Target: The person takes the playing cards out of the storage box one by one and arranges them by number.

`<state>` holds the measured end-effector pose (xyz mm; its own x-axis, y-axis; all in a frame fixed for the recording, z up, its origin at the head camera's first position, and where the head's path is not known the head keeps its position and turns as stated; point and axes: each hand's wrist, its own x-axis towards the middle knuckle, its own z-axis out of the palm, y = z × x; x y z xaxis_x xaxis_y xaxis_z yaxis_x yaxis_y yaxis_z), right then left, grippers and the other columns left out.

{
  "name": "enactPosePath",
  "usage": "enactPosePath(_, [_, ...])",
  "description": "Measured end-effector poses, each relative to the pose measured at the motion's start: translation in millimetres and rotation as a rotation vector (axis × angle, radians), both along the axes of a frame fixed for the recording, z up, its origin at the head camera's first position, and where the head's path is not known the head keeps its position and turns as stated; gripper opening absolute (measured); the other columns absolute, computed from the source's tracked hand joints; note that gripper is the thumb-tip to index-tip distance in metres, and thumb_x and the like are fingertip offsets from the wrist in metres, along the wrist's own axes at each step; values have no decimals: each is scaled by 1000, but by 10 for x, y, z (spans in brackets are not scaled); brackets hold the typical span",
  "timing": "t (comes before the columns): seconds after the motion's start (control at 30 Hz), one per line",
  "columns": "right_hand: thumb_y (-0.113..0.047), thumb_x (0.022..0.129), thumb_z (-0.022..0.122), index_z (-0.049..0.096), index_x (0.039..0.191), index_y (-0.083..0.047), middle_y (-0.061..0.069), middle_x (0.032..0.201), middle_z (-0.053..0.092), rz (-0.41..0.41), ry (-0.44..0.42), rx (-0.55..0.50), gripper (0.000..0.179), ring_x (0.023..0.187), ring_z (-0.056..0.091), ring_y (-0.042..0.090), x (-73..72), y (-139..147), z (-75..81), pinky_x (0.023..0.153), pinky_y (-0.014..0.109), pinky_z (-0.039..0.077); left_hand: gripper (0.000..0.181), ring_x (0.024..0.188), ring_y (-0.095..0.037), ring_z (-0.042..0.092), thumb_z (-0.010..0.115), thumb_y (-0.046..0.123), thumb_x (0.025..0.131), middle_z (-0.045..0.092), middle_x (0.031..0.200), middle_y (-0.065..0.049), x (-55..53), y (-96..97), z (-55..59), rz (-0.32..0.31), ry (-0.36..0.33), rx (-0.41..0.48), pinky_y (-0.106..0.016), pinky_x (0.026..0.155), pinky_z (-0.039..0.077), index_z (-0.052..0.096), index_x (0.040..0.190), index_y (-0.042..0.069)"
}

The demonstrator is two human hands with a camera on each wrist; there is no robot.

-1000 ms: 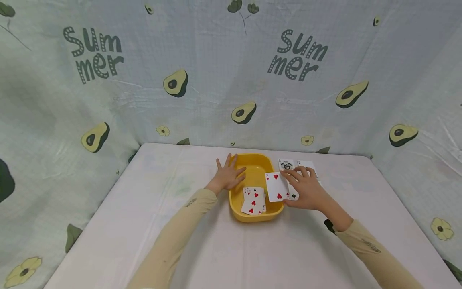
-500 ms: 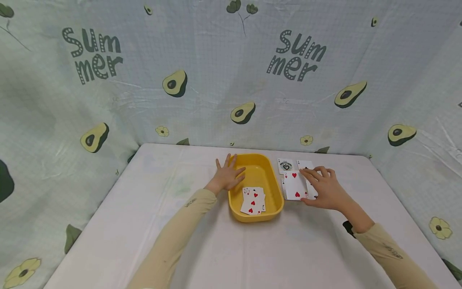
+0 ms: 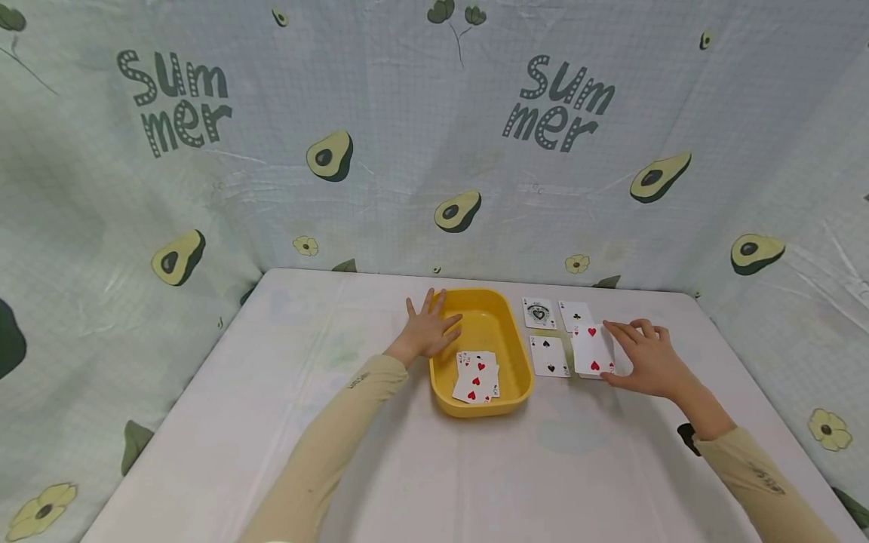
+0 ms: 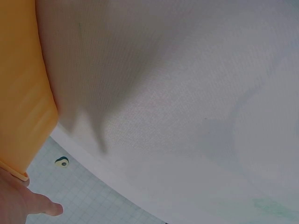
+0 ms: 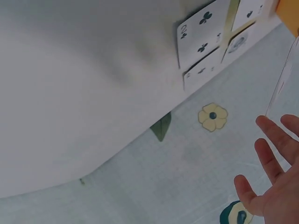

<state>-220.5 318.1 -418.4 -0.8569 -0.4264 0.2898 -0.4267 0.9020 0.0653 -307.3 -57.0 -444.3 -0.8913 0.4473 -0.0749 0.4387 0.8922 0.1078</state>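
Note:
My left hand point(image 3: 425, 332) rests on the left rim of a yellow tray point(image 3: 508, 317), its fingers spread. In the left wrist view, part of that hand point(image 4: 18, 201) shows at the tray's edge. My right hand point(image 3: 645, 363) pinches a two of hearts point(image 3: 593, 349) by its right edge. That card is held above the table and covers most of a two of clubs point(image 5: 200, 33), which shows in the right wrist view. A two of spades point(image 3: 548, 356) lies face up just left of it. Behind lie an ace of spades point(image 3: 539, 313) and an ace of clubs point(image 3: 575, 314).
Several face-up cards point(image 3: 477, 378) are piled in the near end of the tray. The white tabletop point(image 3: 326, 437) ends at its back against a hanging cloth point(image 3: 380, 219) printed with avocados, which also rises at both sides.
My right hand has carried the two of hearts rightward from the tray's right rim, past the two of spades, to over the two of clubs. The left hand has stayed put.

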Motion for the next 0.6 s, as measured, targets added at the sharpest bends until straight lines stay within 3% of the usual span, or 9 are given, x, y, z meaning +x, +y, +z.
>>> enactPosePath(0.27, [-37, 61, 76, 43, 126, 2, 21, 117, 54, -66, -24, 27, 83, 102, 37, 35, -43, 243, -20, 81, 57, 26, 47, 138, -37, -6, 26, 46, 94, -1, 151, -12, 1, 2, -1, 3, -4, -11, -68, 100, 1, 34, 138, 28])
enactPosePath(0.47, [-38, 59, 77, 45, 123, 3, 22, 112, 57, -67, 9, 76, 82, 98, 40, 36, -90, 423, -51, 78, 58, 30, 47, 138, -38, -2, 26, 46, 94, 2, 151, -12, 28, 2, 22, -1, 24, -44, -68, 100, 7, 34, 137, 29])
enactPosePath(0.6, [-37, 59, 77, 45, 123, 4, 21, 112, 56, -79, -18, 95, 83, 98, 39, 35, -111, 512, -55, 78, 57, 30, 46, 138, -38, -1, 27, 46, 94, 3, 151, -12, 29, 2, 28, -1, 33, -35, -69, 99, 7, 35, 137, 30])
